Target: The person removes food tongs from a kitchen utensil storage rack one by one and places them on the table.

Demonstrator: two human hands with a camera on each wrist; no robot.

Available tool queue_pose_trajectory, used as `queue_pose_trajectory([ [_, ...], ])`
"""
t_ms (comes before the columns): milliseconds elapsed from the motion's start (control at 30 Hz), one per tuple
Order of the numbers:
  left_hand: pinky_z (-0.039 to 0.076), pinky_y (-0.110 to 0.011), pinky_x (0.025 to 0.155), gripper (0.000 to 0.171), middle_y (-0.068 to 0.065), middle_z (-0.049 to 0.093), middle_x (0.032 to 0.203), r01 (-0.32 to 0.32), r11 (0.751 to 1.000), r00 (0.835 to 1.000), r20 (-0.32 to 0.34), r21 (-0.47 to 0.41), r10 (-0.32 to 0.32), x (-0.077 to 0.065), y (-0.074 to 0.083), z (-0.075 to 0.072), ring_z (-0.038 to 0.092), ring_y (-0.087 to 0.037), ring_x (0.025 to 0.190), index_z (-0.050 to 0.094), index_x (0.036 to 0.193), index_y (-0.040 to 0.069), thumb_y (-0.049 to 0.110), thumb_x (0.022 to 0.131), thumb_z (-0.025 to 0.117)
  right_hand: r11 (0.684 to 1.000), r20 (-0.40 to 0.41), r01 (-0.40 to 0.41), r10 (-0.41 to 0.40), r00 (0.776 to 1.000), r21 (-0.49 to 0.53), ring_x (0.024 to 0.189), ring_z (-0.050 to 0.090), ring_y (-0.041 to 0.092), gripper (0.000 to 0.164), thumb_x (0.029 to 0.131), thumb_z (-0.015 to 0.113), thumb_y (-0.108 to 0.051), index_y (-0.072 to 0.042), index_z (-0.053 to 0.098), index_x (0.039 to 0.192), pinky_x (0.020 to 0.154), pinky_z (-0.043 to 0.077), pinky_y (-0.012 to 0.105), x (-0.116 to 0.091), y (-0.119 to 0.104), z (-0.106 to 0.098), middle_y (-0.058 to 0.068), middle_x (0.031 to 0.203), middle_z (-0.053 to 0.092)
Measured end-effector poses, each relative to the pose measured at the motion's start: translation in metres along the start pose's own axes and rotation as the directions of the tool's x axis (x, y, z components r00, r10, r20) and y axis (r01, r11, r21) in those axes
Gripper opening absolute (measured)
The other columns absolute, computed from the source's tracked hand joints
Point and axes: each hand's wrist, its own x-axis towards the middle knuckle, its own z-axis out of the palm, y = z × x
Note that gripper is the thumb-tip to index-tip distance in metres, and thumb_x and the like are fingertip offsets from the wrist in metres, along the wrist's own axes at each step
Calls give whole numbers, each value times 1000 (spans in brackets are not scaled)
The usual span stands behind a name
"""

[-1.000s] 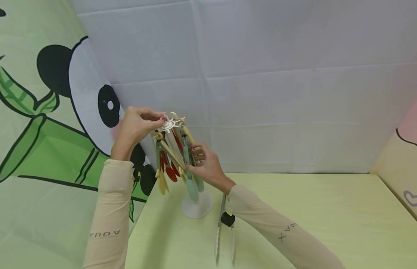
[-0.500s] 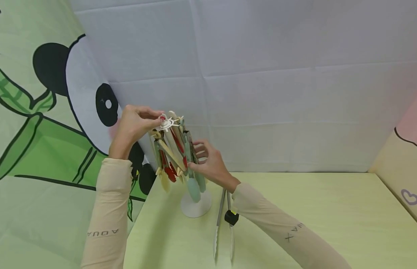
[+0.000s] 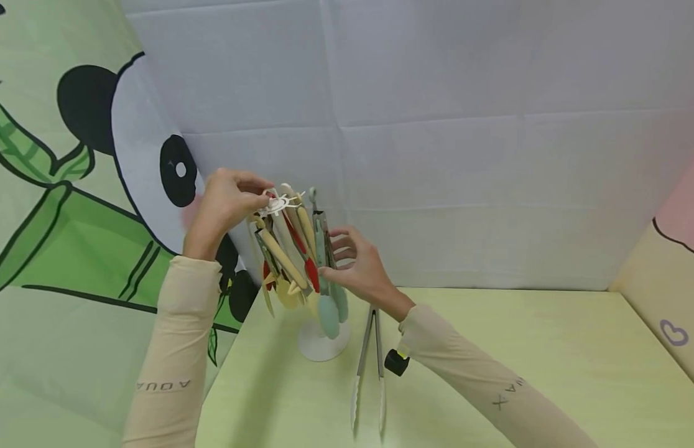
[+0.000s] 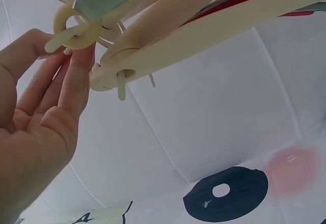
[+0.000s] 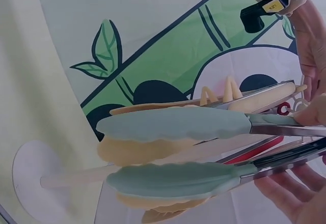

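At the white hook ring (image 3: 278,203) on top of a utensil stand, my left hand (image 3: 226,202) pinches the edge with thumb and fingers. My right hand (image 3: 360,264) grips mint-green-tipped tongs (image 3: 328,314) by the handles, beside the stand. The top loop of these tongs stands apart from the hooks, and their two heads (image 5: 178,124) point down. Cream and yellow utensils (image 3: 285,255) and a red utensil (image 3: 311,274) hang from the other hooks. In the left wrist view, cream handles (image 4: 204,46) hang on pegs near my left fingers.
The stand's round white base (image 3: 323,348) rests on the pale yellow table (image 3: 520,361). Metal tongs with white tips (image 3: 360,373) lie spread on the table in front of it. A white cloth wall (image 3: 464,186) rises behind, and a panda-print cloth (image 3: 101,249) hangs at left.
My right hand has moved to the right with the mint-green tongs, whose top has come away from the hook ring. The hanging utensils have turned a little. My left hand stays at the ring.
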Motion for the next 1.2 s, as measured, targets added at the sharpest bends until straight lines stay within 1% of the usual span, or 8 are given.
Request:
queue_pose_trajectory([
  [200,44,-26,60,22,-7,64,96,-6,999,1000,-4,37,6,-1,2,1,54,-16,86,68,101,11,15,80,61,1000,-1,2,-2,1000,9,84,58,35,52,71,67,1,-1,42,118,69,50,33,-2,-7,-6,20,98,56],
  [367,43,-26,58,21,-8,63,99,-17,999,1000,0,38,17,-2,4,2,52,-18,89,68,100,11,13,80,60,1000,-7,7,-7,1000,-5,83,58,34,52,71,67,0,0,43,117,68,50,35,-4,-13,-12,21,98,56],
  [700,41,-26,58,22,-10,60,107,13,999,1000,15,45,-13,-2,5,2,50,-19,96,68,102,12,13,82,57,998,-36,-18,16,999,-56,80,58,31,51,71,67,-1,0,44,117,67,50,37,-11,-19,-26,20,97,57],
  [800,40,-25,55,22,-9,60,108,15,999,1000,14,42,-16,-2,5,3,50,-19,90,68,102,12,14,83,57,997,-43,-22,19,999,-72,79,58,30,51,71,68,-2,-1,44,117,67,50,38,-13,-20,-29,20,97,56],
  [867,39,-25,52,22,-8,60,108,15,999,1000,13,42,-15,-3,6,3,50,-19,85,67,103,12,14,83,57,996,-49,-24,20,999,-85,78,58,30,51,71,68,-2,-1,44,116,66,50,36,-14,-19,-31,20,96,57],
  [1033,38,-25,47,22,-8,59,109,22,999,1000,10,40,-22,-3,6,3,50,-17,69,67,103,14,14,83,57,992,-77,-26,17,997,-120,74,59,21,50,70,70,-10,-12,46,114,62,50,27,-12,5,-36,10,92,59],
  [1100,37,-25,46,22,-8,59,109,28,999,1000,8,40,-28,-4,7,3,49,-16,62,68,102,15,14,83,57,990,-91,-28,15,996,-139,72,59,18,50,69,70,-13,-16,46,113,61,50,26,-11,13,-37,6,90,59],
  [1200,37,-26,46,21,-8,59,108,33,999,999,8,37,-34,-5,7,3,48,-16,61,68,101,15,14,84,56,985,-113,-38,19,993,-170,71,59,17,49,69,70,-15,-16,47,112,61,49,27,-13,13,-40,5,88,58],
])
